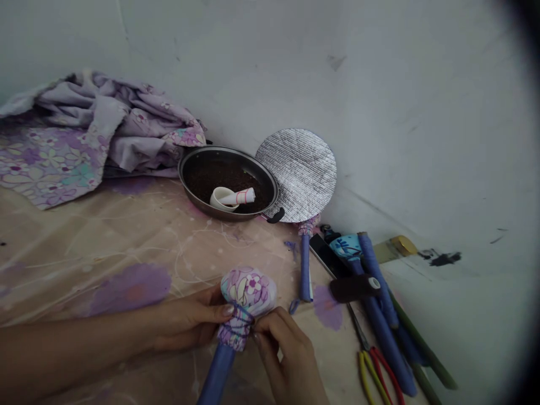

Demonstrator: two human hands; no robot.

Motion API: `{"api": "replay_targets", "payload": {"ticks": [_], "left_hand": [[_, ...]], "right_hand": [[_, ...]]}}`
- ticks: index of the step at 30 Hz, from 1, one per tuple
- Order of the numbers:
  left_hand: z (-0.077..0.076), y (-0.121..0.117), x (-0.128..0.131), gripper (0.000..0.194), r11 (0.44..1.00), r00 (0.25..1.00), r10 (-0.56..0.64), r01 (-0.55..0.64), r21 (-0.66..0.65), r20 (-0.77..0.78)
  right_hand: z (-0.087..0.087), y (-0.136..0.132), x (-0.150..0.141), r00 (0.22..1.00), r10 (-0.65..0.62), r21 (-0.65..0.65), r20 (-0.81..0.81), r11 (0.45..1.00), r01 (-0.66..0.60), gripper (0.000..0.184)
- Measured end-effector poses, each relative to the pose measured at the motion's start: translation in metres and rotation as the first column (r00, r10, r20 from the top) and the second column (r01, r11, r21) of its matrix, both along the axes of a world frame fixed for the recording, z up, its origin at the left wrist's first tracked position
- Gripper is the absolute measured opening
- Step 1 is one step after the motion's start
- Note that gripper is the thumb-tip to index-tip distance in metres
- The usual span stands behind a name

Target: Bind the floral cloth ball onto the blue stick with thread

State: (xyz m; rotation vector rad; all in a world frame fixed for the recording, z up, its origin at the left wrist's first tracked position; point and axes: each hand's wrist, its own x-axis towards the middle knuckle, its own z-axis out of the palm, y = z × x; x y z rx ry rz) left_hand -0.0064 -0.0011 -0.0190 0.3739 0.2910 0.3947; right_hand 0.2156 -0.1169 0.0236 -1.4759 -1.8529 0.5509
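1. Now, through the head camera I see the padded stick (248, 289) near the lower middle of my view, above the flowered tablecloth (181, 247); its blue handle (217, 371) goes down out of the frame.

2. My left hand (196, 312) grips it around the neck, with the thumb pressed on the gathered cloth. If this thumb loosens, I think the pad could twist on the handle and the folds could slip.

3. My right hand (287, 343) is at the other side of the neck, its thumb and first finger bent close together. Whether they pinch a thread end, I cannot tell.

4. Dark turns of thread (235, 329) go around the neck. In my judgement they could slacken if the tension is lost, or cut into the cloth if the pull is too hard.

5. To the right, the dark spool (350, 288) lies on its side among wrapped sticks (383, 332); a knock from the right elbow could make it roll.

6. Further away stand the pan (198, 203) and, partly behind it, the silvery disc (301, 171). A careless far reach could upset the small white cup (217, 199) inside the pan.
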Motion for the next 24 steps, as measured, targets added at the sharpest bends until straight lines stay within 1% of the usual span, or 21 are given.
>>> {"api": "replay_targets", "payload": {"ticks": [5, 8, 10, 13, 18, 20, 22, 24], "left_hand": [[0.000, -0.001, -0.001, 0.065, 1.000, 1.000, -0.020, 0.020, 0.003, 0.006], [-0.002, -0.001, -0.002, 0.066, 1.000, 1.000, -0.025, 0.025, -0.004, 0.009], [-0.002, -0.001, -0.003, 0.063, 1.000, 1.000, -0.023, 0.023, -0.003, 0.005], [0.000, -0.002, -0.003, 0.058, 1.000, 1.000, -0.016, 0.016, -0.001, -0.009], [-0.001, -0.002, -0.002, 0.055, 0.999, 1.000, -0.016, 0.015, 0.048, 0.019], [-0.003, -0.001, -0.001, 0.053, 0.998, 0.999, -0.014, 0.012, 0.060, 0.033], [-0.003, -0.001, -0.001, 0.051, 0.998, 0.999, -0.009, 0.006, 0.063, 0.043], [-0.002, -0.001, -0.002, 0.051, 0.998, 0.999, -0.007, 0.004, 0.064, 0.041]], "right_hand": [[-0.003, 0.000, 0.000, 1.000, 0.001, -0.022, -0.027, 1.000, -0.001, 0.029], [-0.004, 0.000, -0.002, 0.999, -0.018, 0.000, -0.030, 1.000, 0.018, 0.028], [-0.004, 0.001, -0.003, 0.999, -0.030, 0.028, -0.016, 0.999, 0.031, 0.028], [-0.003, 0.003, -0.002, 1.000, 0.003, 0.053, 0.005, 0.999, -0.003, 0.028], [0.004, 0.002, 0.007, 1.000, 0.002, -0.010, 0.024, 1.000, -0.002, 0.031], [0.008, 0.003, 0.011, 0.999, 0.034, -0.018, 0.041, 0.999, -0.033, 0.033], [0.009, 0.004, 0.013, 0.995, 0.080, -0.010, 0.065, 0.997, -0.080, 0.034], [0.005, 0.005, 0.010, 0.994, 0.072, 0.024, 0.077, 0.997, -0.074, 0.033]]}}
